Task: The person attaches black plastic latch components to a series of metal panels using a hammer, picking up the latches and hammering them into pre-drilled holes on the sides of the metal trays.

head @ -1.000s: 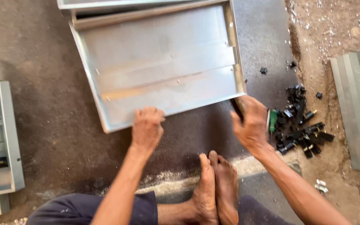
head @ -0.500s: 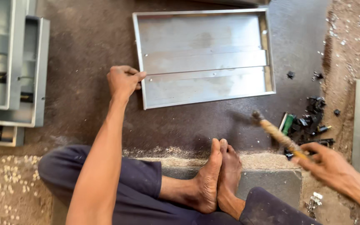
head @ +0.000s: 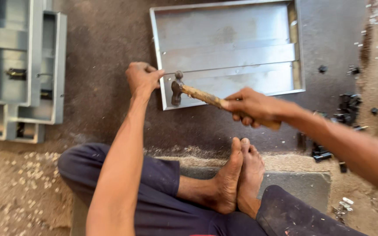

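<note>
Hammer (head: 197, 92) x1, metal tray (head: 228, 48) x1. Right hand (head: 252, 107) grips hammer's wood handle, head over tray's near-left corner; left hand (head: 141, 78), fist closed, presses tray's left edge.

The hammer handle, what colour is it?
Light brown wood, worn; the hammer handle shows best in the head view.
</note>
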